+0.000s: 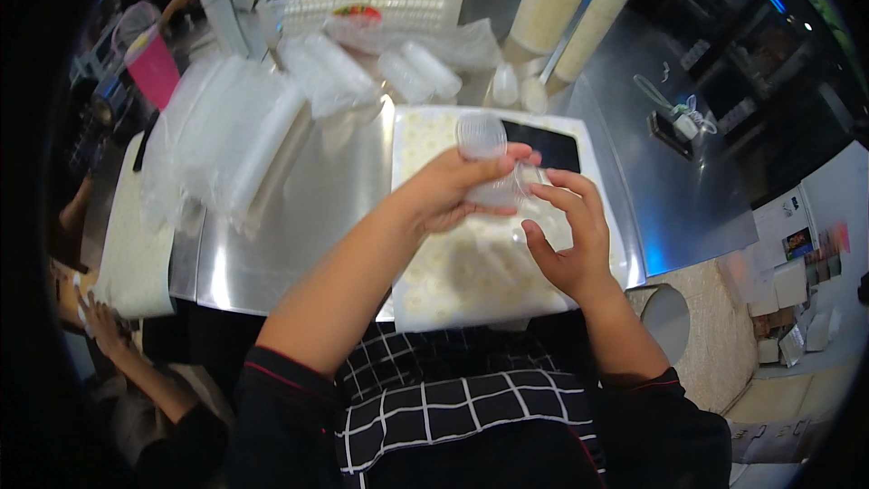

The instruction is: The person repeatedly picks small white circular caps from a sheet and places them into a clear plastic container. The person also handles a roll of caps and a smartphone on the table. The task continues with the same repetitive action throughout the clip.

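Note:
My left hand [445,188] is closed around a clear round plastic piece [481,135] with fine rings, which looks like a lid or small cup. More clear plastic shows under the thumb and palm, but I cannot make out its shape. My right hand [579,240] is just to the right, fingers apart and curved, the fingertips close to the clear plastic. Whether they touch it is unclear. Both hands are over a pale sheet patterned in yellow [444,285] on the steel table. A black phone-like slab [554,147] lies on the sheet behind the hands.
Bagged stacks of clear plastic [226,131] lie at the left, with smaller sleeves [335,72] further back. A white basket [362,11] stands behind them. Patterned rolls [557,0] rise at back right. A cabled device [674,131] lies right. Another person's hand [104,326] is lower left.

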A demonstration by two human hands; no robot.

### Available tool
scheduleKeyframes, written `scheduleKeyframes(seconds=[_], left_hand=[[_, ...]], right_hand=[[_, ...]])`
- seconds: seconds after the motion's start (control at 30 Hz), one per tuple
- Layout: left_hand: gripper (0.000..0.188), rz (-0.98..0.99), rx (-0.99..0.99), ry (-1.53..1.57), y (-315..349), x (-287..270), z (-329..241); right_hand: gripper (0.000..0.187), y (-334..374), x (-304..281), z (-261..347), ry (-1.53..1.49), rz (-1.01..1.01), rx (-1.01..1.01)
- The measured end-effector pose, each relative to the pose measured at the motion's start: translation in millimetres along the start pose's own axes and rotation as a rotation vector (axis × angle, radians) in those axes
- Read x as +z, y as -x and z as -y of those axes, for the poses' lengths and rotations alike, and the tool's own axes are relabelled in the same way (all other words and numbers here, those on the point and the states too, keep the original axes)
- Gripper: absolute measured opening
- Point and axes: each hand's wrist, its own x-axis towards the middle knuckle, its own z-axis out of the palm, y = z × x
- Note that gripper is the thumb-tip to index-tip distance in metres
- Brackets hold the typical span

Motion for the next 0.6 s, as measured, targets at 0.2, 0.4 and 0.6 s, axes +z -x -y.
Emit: scheduleKeyframes(seconds=[0.2,0.4,0.6], left_hand=[[0.037,-0.235,0.061,-0.052,-6,-28,-14],[0.037,-0.402,0.158,-0.008,-7,-44,-24],[0.038,-0.396,0.171,0.001,-8,-52,-26]], right_hand=[[0.03,41,29,39,-0.082,0.211,-0.137],[0.02,62,54,53,-0.113,0.308,-0.194],[0.018,68,59,52,-0.021,0.246,-0.243]])
